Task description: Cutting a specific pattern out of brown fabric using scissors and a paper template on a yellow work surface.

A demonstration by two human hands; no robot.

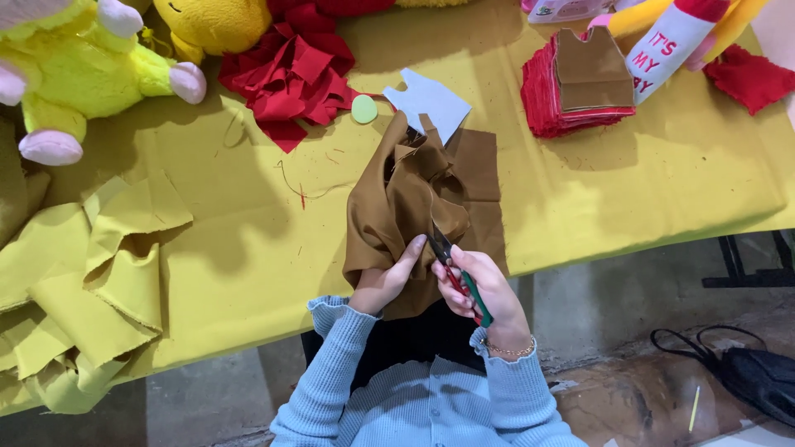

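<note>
My left hand (387, 277) grips the near edge of a folded stack of brown fabric (397, 207) that lies over the front of a table covered in yellow cloth (248, 248). My right hand (484, 290) holds scissors (451, 265) with red and green handles. Their dark blades touch the brown fabric just beside my left fingers. Both arms wear light blue knitted sleeves.
Red fabric scraps (294, 74) and a grey paper pattern (426, 101) lie behind the brown fabric. A stack of cut red and brown pieces (580, 83) sits back right. Plush toys (74, 74) stand back left, loose yellow cloth (91, 281) at left. A black bag (758, 377) lies on the floor.
</note>
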